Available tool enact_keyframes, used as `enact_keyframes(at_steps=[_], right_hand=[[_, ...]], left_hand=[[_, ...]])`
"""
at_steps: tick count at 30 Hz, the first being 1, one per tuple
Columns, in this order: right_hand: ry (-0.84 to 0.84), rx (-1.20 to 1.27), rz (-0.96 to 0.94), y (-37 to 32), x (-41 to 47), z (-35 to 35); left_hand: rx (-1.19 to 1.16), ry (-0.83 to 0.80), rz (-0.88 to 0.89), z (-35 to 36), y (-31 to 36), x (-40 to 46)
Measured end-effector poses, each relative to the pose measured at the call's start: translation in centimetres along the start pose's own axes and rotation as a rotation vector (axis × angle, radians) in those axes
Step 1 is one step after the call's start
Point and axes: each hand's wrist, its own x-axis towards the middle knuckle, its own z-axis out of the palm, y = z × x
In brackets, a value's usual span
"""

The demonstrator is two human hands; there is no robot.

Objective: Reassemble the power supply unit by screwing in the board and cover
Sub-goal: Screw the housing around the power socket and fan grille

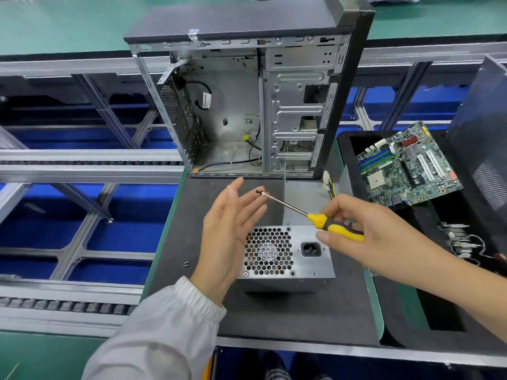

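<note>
Head view: your right hand [365, 231] grips the screwdriver [315, 215], left hand [233, 229] open and empty; the screw [259, 192] on its tip could drop if you tilt or jolt it.

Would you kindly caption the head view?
Right hand holds yellow-handled screwdriver, screw on tip, above grey metal power supply.

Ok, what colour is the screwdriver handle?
Yellow and black screwdriver handle, gripped by the right hand; head view.

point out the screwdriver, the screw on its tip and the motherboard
screwdriver [333, 227]: head view, on the yellow handle
screw [259, 192]: head view, on its threaded body
motherboard [408, 165]: head view, middle of the green board
</note>
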Motion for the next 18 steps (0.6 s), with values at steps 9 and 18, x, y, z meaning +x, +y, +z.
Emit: enact_keyframes(at_steps=[9,18], right_hand=[[-0.253,-0.219,-0.047,1.1,-0.2,-4.7],[-0.435,-0.559,-0.191,0.7,0.1,-6.9]], left_hand=[[0.523,-0.071,-0.567,-5.0,-0.7,-0.4],[0.378,-0.104,-0.657,-3.5,-1.2,-0.2]])
